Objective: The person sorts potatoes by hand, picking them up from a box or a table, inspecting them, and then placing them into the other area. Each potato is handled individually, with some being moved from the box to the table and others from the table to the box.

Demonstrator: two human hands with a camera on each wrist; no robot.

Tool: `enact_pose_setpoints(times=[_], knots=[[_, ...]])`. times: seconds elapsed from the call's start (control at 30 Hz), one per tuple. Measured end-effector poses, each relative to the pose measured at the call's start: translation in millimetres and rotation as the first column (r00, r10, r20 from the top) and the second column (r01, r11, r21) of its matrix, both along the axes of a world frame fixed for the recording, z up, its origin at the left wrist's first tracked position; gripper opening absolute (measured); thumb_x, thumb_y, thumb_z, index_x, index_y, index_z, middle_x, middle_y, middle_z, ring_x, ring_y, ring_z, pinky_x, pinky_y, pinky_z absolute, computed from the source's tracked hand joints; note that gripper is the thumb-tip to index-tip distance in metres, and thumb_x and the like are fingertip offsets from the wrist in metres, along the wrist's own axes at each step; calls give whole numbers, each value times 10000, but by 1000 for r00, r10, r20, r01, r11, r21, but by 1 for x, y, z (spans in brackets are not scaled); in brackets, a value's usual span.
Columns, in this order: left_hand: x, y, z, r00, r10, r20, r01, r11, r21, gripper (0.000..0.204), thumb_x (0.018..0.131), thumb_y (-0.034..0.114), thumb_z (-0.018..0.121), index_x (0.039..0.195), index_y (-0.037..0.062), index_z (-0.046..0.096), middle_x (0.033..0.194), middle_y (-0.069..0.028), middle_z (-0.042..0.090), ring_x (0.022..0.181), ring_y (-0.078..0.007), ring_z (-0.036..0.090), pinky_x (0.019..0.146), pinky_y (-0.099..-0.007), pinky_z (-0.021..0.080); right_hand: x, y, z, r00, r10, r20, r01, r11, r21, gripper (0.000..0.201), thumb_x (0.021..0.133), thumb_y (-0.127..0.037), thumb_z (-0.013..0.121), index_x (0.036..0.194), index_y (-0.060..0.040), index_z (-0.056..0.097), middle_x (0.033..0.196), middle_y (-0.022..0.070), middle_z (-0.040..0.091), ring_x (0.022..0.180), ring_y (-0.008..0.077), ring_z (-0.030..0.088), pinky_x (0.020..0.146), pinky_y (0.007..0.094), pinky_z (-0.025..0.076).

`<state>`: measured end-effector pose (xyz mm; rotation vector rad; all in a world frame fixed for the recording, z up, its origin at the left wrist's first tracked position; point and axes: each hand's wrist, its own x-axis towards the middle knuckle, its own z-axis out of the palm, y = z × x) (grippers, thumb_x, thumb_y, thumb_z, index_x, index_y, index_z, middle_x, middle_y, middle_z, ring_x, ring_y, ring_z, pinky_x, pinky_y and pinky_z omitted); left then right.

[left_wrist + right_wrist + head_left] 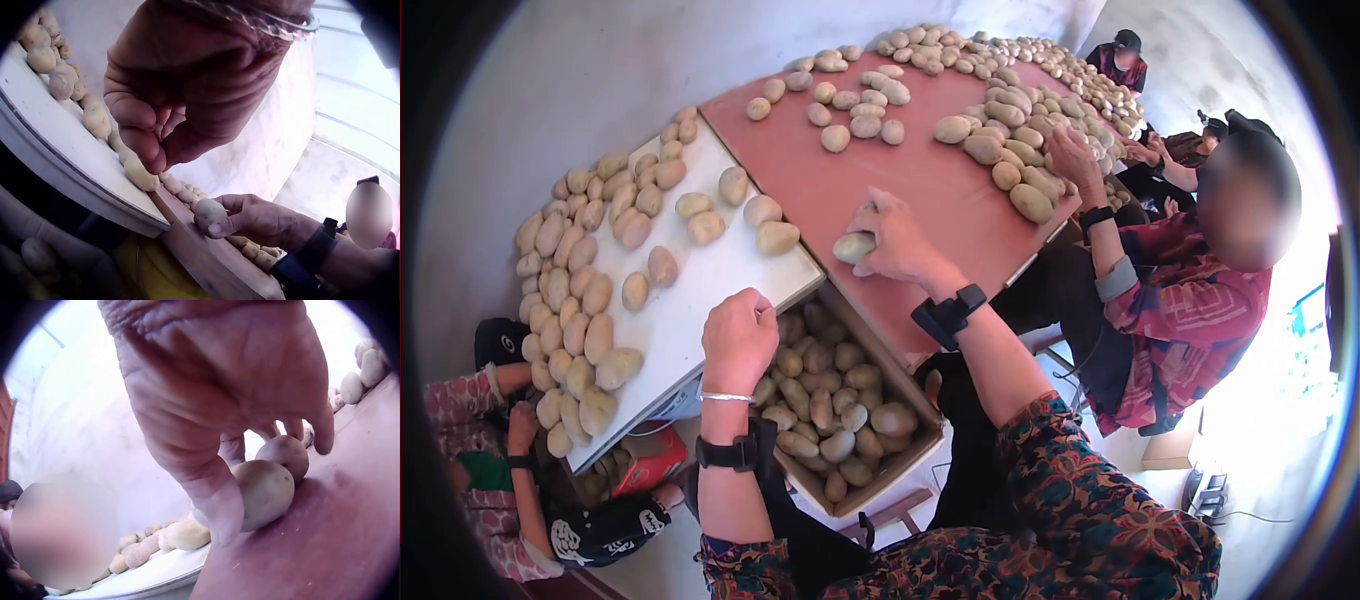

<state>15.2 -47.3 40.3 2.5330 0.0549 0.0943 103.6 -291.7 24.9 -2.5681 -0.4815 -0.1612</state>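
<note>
My right hand (895,240) grips a pale potato (855,247) over the red tabletop (820,190). In the right wrist view the thumb lies along this potato (265,494), and a second, browner potato (283,456) shows just behind it under the fingers. My left hand (740,340) hovers by the front edge of the white board (700,275), above one end of the potato box. Seen from the left wrist, the left hand's (187,94) fingers curl in to meet the thumb, with nothing between them.
Below the table edge stands a cardboard box (930,440) full of potatoes. Many potatoes (565,290) line the white board's left side, and a large pile (1020,130) covers the red top's far right. A person (1190,290) sits at the right; another person's arm (520,430) is at lower left.
</note>
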Motion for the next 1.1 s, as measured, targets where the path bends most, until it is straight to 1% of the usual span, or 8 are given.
enact_pose_setpoints(times=[0.07,0.17,0.23,0.43,0.6,0.77,0.93,1.1], knots=[[-1,-1,4,1000,0,9,0,1000,-11,143,842,148,601,842,34,688,822,-194,689,822,-384,664,766,-463,516,4,-2,3,996,-20,91,24,999,-43,559,632,-191,855,1146,-86,662,1400,212,464,1292,381,453,1034,428,438],[-1,0,4,999,-5,51,8,998,-63,143,847,142,599,844,28,686,811,-186,691,815,-375,667,760,-447,517,10,-6,16,992,71,-105,3,817,577,515,779,-189,787,1231,-46,586,1275,171,558,1169,298,562,929,370,504],[0,2,-3,998,-5,60,14,990,-138,140,853,135,596,851,25,683,791,-180,689,786,-359,670,746,-432,517,0,-2,42,901,337,-271,166,310,936,427,936,-237,641,1274,-12,509,1114,135,611,979,225,624,817,319,526],[4,-1,-6,995,-55,89,84,927,-365,170,912,122,563,917,-22,653,666,-90,648,560,-126,596,548,-273,477,-4,9,44,826,528,-198,226,11,974,360,1032,-323,443,1223,-25,509,996,118,613,793,174,605,638,272,452],[0,-5,6,995,-91,-26,65,853,-518,213,947,176,565,979,-17,649,734,-81,665,583,-109,593,534,-240,461,-4,8,42,872,407,-270,162,282,946,412,1028,-338,458,1281,-20,523,957,93,632,722,131,598,583,249,424],[-6,-28,25,983,-108,-150,-114,285,-952,337,989,274,560,1188,2,563,863,-80,674,679,-95,622,561,-196,458,-32,33,47,815,476,-330,-138,713,688,456,997,-341,550,1334,-33,547,999,56,667,737,108,639,673,240,506],[-6,-9,12,982,-115,-147,-95,369,-925,357,974,300,578,1170,3,554,836,-69,656,562,-85,569,452,-182,384,-39,39,46,708,571,-417,-192,723,664,366,982,-271,576,1257,-33,617,936,47,676,692,103,641,678,245,518],[-5,5,15,984,11,-179,-173,306,-936,348,913,334,620,1028,8,576,719,-45,586,417,-76,446,351,-196,255,-6,7,39,914,21,-404,157,902,401,205,895,-173,621,916,6,720,817,68,695,683,171,665,670,299,524]])
